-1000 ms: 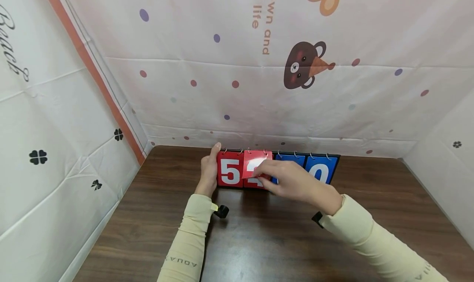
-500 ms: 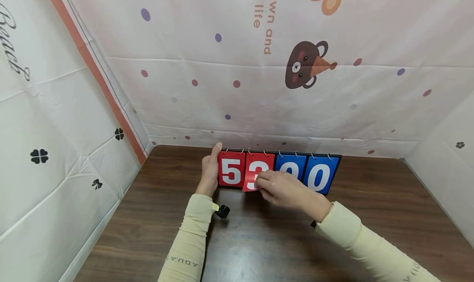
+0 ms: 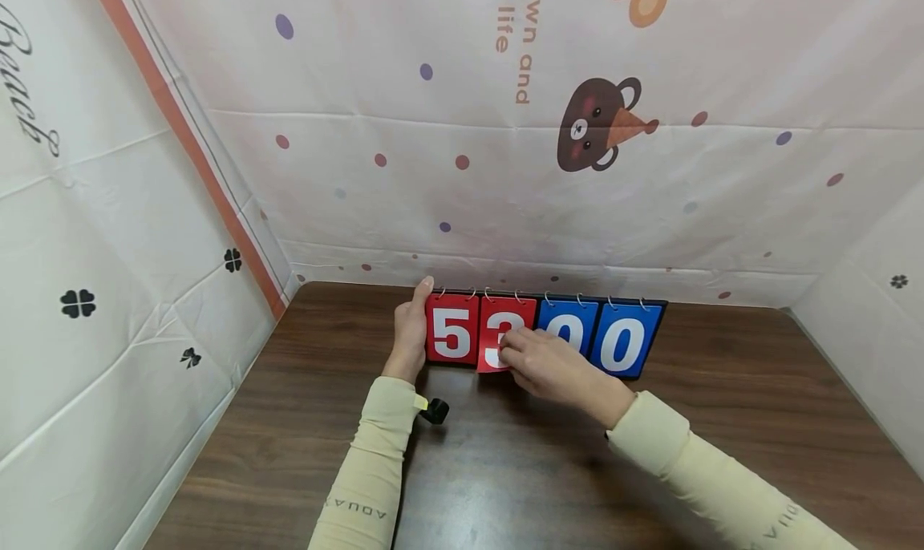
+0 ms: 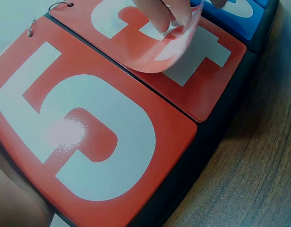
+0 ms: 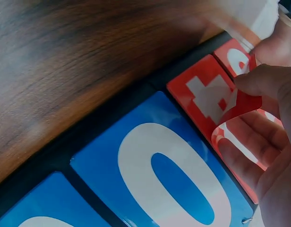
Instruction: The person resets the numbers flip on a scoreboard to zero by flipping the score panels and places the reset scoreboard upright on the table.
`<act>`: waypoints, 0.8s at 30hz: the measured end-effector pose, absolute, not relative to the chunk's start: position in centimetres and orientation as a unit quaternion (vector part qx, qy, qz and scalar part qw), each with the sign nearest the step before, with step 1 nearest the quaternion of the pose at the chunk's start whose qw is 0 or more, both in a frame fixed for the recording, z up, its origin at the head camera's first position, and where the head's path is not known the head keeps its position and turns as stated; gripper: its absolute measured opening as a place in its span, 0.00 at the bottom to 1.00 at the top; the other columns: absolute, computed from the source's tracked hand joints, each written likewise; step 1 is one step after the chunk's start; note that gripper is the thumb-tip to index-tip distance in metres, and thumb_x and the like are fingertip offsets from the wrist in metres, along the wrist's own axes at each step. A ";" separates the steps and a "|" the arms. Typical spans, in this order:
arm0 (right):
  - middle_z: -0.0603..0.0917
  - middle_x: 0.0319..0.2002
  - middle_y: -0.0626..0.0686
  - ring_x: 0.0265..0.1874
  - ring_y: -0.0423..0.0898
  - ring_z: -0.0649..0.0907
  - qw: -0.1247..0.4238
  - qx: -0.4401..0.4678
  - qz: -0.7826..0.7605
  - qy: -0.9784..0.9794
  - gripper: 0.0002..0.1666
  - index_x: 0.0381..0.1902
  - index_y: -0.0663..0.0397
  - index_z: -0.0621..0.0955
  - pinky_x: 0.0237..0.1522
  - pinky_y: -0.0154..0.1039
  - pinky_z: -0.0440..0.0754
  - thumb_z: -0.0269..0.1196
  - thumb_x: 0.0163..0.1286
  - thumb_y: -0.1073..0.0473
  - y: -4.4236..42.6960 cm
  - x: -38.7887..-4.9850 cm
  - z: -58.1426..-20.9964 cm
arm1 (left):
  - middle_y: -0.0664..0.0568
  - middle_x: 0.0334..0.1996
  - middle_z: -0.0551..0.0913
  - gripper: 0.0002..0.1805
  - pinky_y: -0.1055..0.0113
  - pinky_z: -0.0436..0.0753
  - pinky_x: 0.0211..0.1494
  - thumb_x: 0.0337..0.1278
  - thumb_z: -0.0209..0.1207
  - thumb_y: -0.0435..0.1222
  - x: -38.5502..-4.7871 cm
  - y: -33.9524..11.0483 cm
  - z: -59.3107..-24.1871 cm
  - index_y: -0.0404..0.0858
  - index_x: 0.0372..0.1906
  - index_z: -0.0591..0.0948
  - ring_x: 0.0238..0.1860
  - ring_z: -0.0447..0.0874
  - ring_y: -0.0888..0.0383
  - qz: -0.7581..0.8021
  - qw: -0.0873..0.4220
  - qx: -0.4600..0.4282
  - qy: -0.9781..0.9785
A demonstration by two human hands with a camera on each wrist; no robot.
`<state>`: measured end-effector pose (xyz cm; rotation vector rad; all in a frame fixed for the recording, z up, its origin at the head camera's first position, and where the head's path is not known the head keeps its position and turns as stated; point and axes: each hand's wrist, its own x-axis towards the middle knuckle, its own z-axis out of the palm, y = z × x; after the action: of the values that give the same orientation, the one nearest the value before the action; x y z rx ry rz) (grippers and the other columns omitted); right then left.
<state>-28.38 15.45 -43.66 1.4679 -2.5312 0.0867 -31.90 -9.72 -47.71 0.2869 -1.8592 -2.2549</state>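
A flip scoreboard (image 4: 202, 146) with ring-bound number cards leans on the table. My left hand (image 3: 410, 329) grips its left edge, thumb up at the top corner; the fingers behind are hidden. With thumb and fingertips, my right hand (image 3: 552, 365) pinches the lower part of the red 3 card (image 3: 494, 321). That card is bent away from the board. Beneath it, a red 4 card (image 4: 221, 80) shows in the left wrist view. A red 5 card (image 3: 451, 332) hangs to its left. Two blue 0 cards, one (image 3: 566, 321) partly behind my right hand and another (image 3: 626, 345), hang rightward.
The dark wooden table (image 3: 505, 470) extends in front of and beside the scoreboard. A printed white cloth (image 3: 346, 205) hangs close behind it, with another cloth side (image 3: 130, 293) at left. A small black wrist camera (image 3: 435, 411) sits at my left cuff.
The red 3 card has swung down from its raised position over the 4 card, with my right hand pinching it and moving down. Lately it shifts only slightly. My left hand stays put.
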 end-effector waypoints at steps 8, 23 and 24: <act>0.85 0.55 0.57 0.54 0.53 0.83 0.100 0.494 -0.025 -0.863 0.26 0.57 0.53 0.85 0.57 0.50 0.85 0.80 0.62 0.57 15.3 -28.6 -44.5 | 0.51 0.26 0.85 0.30 0.64 0.80 0.38 0.69 0.59 0.62 -31.8 -9.7 -47.6 0.42 0.22 0.82 0.32 0.82 0.57 -0.765 0.101 0.100 -0.629; 0.82 0.56 0.57 0.57 0.54 0.80 0.115 0.488 -0.085 -0.861 0.33 0.61 0.53 0.84 0.56 0.47 0.85 0.82 0.58 0.58 15.2 -28.4 -45.9 | 0.52 0.23 0.84 0.30 0.65 0.80 0.37 0.69 0.60 0.62 -31.7 -9.7 -47.6 0.43 0.20 0.83 0.29 0.81 0.59 -0.762 0.099 0.100 -0.632; 0.82 0.56 0.57 0.57 0.54 0.81 0.116 0.487 -0.082 -0.862 0.32 0.61 0.53 0.84 0.56 0.47 0.85 0.82 0.59 0.58 15.2 -28.4 -45.9 | 0.52 0.23 0.84 0.30 0.65 0.80 0.37 0.69 0.59 0.62 -31.7 -9.8 -47.6 0.43 0.21 0.83 0.29 0.81 0.58 -0.762 0.099 0.099 -0.632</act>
<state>-28.38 15.18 -45.95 1.4254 -2.5249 -0.2401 -31.74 -9.76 -47.57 0.2915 -1.8699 -2.2539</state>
